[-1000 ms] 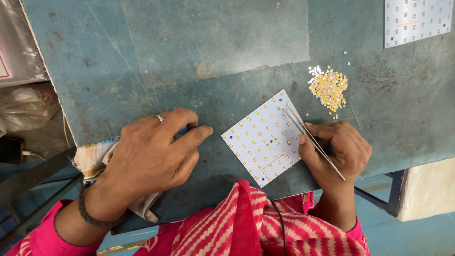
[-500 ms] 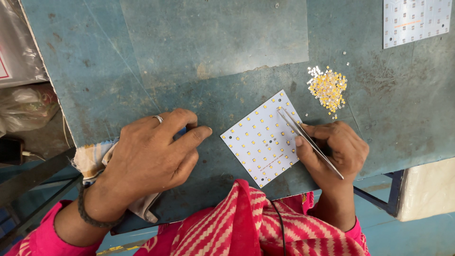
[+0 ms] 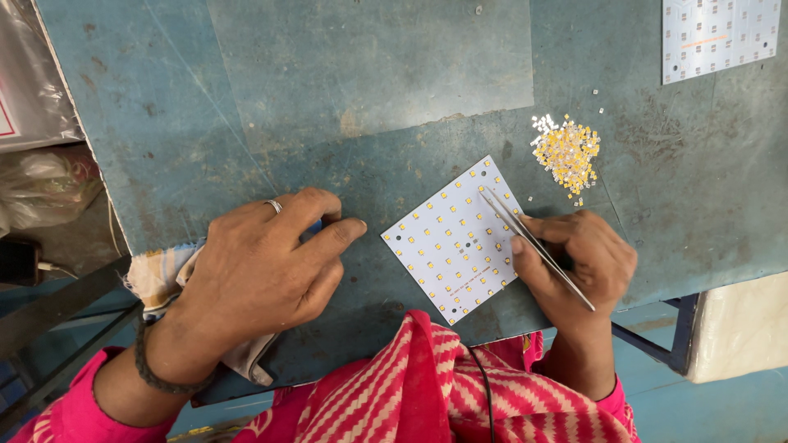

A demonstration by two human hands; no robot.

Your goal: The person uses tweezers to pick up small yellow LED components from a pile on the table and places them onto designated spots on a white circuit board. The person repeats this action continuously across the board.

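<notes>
Two bare hands work on a blue table. Left hand rests flat, gripping nothing, on a cloth. Right hand pinches tweezers, tips over the white square board. Farther right lies a pile of yellow chips.

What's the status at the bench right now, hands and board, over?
Right hand grips tweezers, tips over the white square board. Left hand flat on the table beside it, empty. Pile of small yellow parts beyond the board, nothing blocking.
</notes>
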